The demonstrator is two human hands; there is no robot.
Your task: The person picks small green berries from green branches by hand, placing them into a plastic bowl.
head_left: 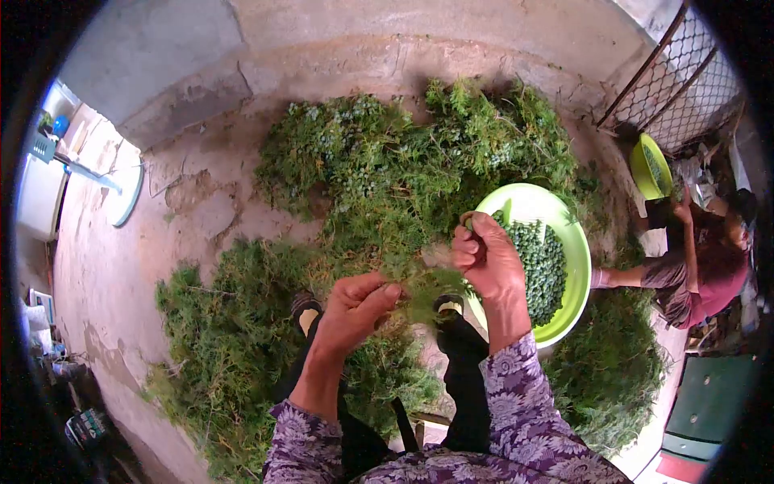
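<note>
My left hand (pixel 355 310) is closed, thumb pressed to the fingers, on a green sprig (pixel 431 292) that stretches to the right between my hands. My right hand (pixel 490 256) is closed too, fingers curled at the left rim of a lime-green basin (pixel 574 278); what it pinches, if anything, is too small to make out. Inside the basin lies a heap of small green berries (pixel 538 266). Beyond my hands a large pile of leafy branches with pale berries (pixel 347 145) covers the ground.
More cut branches (pixel 234 323) lie at the left and right (pixel 601 371). A person (pixel 705 258) sits at the right near a second green basin (pixel 649 168). A wall (pixel 322 48) and a wire mesh panel (pixel 677 81) stand behind; a green box (pixel 709 399) is lower right.
</note>
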